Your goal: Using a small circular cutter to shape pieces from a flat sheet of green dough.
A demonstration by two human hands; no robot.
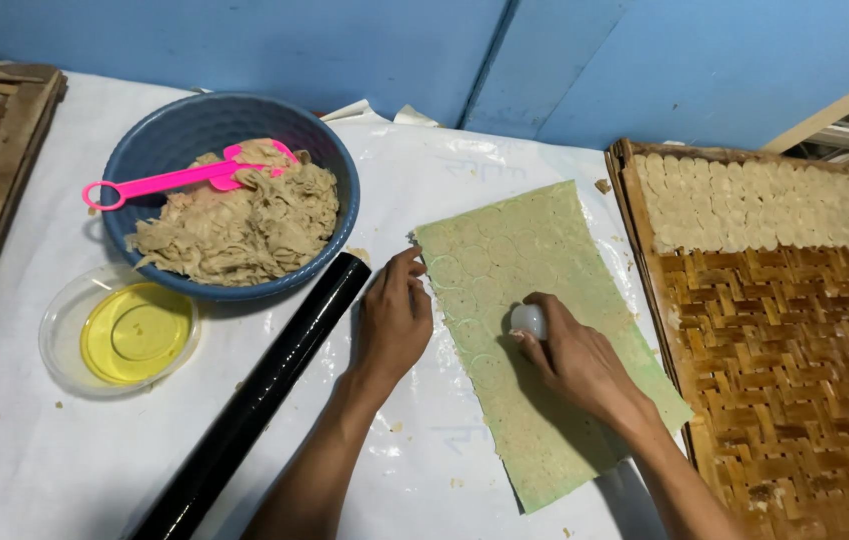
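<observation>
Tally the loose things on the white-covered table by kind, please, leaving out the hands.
Blue round plastic bowl of beige dough scraps: 1
Pink plastic scoop: 1
Clear round dish of yellow oil: 1
Black cylindrical rolling pin: 1
Green rolled dough sheet: 1
Small white round cutter: 1
Woven bamboo tray: 1
Total: 7

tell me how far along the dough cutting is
Done: round outlines cover the upper green dough sheet, and pale discs fill the woven tray's top rows. In hand: right hand presses a small white cutter; left hand steadies the edge. Left: the sheet's lower part looks uncut.
</observation>
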